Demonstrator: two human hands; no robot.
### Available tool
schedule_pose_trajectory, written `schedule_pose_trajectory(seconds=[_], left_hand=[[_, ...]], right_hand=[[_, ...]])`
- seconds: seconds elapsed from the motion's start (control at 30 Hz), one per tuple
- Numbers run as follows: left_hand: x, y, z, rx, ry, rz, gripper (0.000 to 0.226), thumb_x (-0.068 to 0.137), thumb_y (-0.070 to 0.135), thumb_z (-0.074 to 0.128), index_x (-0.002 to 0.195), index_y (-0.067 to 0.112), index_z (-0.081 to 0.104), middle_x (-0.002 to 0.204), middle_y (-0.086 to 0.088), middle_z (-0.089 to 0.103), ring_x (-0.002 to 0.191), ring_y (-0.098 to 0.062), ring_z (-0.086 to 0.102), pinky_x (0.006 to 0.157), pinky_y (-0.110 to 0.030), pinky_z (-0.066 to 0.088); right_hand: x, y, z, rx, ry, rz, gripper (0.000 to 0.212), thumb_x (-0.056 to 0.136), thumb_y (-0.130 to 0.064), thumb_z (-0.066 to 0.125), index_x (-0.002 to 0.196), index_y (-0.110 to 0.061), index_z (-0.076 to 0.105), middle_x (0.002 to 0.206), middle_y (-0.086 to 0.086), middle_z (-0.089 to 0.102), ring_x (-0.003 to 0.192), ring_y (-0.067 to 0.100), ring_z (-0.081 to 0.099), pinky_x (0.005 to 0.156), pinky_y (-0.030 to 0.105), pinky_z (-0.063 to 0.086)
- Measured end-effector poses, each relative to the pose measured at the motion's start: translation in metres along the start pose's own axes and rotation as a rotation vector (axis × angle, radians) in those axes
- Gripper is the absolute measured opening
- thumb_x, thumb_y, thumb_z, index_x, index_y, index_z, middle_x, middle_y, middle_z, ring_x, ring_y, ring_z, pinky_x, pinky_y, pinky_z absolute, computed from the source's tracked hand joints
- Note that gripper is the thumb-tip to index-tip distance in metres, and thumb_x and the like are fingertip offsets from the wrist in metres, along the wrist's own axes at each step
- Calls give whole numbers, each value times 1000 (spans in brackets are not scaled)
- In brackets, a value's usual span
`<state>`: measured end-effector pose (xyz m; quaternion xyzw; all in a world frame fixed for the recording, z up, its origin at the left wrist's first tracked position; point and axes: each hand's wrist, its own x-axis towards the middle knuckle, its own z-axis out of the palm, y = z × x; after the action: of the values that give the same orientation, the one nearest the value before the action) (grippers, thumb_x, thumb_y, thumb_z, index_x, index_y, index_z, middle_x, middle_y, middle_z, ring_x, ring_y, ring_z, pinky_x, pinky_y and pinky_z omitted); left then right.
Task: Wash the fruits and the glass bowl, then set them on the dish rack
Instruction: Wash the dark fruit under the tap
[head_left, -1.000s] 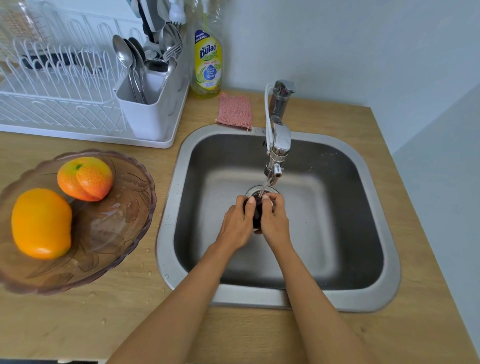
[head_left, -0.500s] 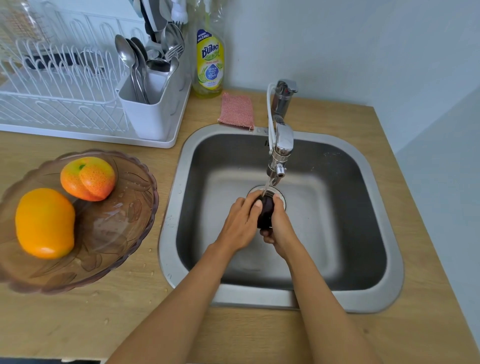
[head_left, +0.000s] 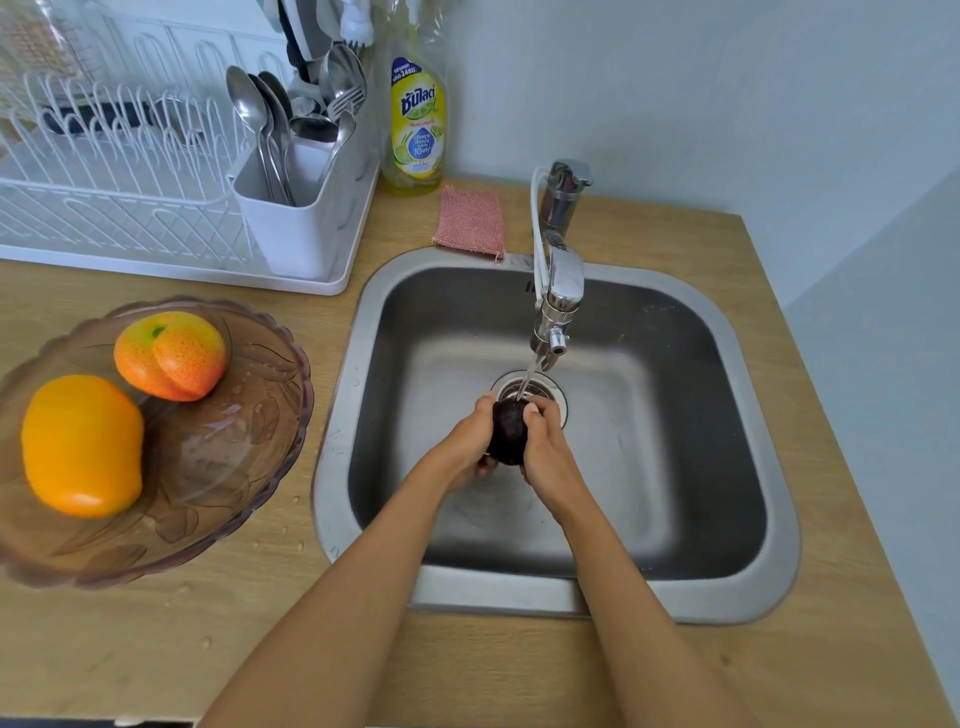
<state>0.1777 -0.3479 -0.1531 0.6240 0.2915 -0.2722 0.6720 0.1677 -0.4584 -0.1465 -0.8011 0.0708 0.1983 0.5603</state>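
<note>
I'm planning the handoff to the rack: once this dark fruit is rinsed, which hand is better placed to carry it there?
Probably the left hand. It already shares the grip on the dark fruit with the right hand, and the dish rack stands on the left, so the left arm would not need to cross over.

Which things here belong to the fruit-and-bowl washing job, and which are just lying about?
Belong: dark fruit gripped by left hand and right hand under the tap; sink; glass bowl; orange fruit; peach-like fruit; dish rack.

Lying about: soap bottle; pink cloth; cutlery.
</note>
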Motion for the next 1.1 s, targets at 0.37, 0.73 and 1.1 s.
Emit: schedule_pose_trajectory(seconds=[0.37, 0.73, 1.1], left_hand=[[-3, -13, 1, 308, 116, 259, 68, 90, 70, 14, 110, 21, 57, 91, -3, 64, 77, -16, 58, 67, -30, 43], [-11, -23, 3, 482, 118, 620, 55, 98, 47, 33, 148, 28, 18, 144, -5, 33, 130, -20, 41, 104, -27, 33], [-14, -20, 0, 356, 165, 584, 42, 97, 55, 20, 135, 37, 28, 128, -6, 55, 111, -22, 56, 94, -38, 49]], right_hand=[[-5, 1, 0, -10, 25, -57, 35, 103, -35, 25, 135, -37, 38, 128, -3, 50, 115, 17, 51, 101, 38, 44], [6, -9, -6, 109, 104, 236, 45, 95, -50, 24, 108, -26, 60, 103, 5, 62, 84, 20, 57, 63, 29, 47], [5, -4, -7, 283, 72, 44, 34, 96, -31, 52, 122, -12, 64, 113, 12, 67, 101, 26, 68, 76, 37, 61]])
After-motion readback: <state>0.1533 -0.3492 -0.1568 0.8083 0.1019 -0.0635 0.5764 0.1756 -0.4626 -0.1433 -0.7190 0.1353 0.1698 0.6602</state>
